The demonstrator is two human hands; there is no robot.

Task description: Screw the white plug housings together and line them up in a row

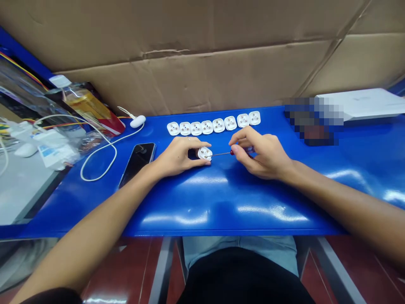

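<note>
Between the thumb and fingers of my left hand (pixel 182 156) is a white plug housing (pixel 204 153) with brass-coloured metal parts inside, its inner side facing up. My right hand (pixel 261 152) grips a screwdriver (pixel 221 153) by its red handle. The thin shaft points left, and its tip meets the housing near the lower right of the inside. Behind my hands, several similar white plug housings (pixel 207 127) stand in a row on the blue table (pixel 196 202), also showing metal parts.
A smartphone (pixel 137 162) lies left of my left hand. Further left are a white cable (pixel 115 147), a tilted drink bottle (pixel 91 105) and plastic packets (pixel 53 147). At the back right sits a white box (pixel 363 103) beside a blurred-out dark item (pixel 311 122). Cardboard (pixel 190 80) walls the rear.
</note>
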